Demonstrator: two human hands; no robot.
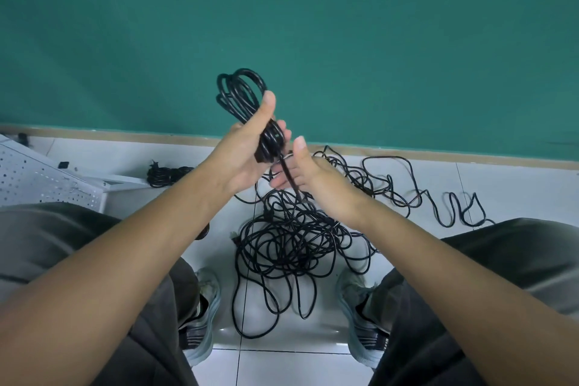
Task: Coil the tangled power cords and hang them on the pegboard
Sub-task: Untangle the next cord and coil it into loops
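My left hand (247, 147) is shut on a black coiled cord (239, 94), several loops standing up above the fist. A loose strand runs down from the coil, past my right hand (305, 171), into the tangled cords (294, 244) on the floor. That right hand sits just below and to the right of the coil, fingers around the strand, thumb raised. The white pegboard (37, 178) lies tilted at the left. A small bundled cord (167, 175) rests on the floor beside it.
A green wall (313, 25) with a tan skirting strip rises behind the white tiled floor (517, 185). More loose cord (451, 207) snakes off to the right. My knees and grey shoes (203, 316) frame the pile from both sides.
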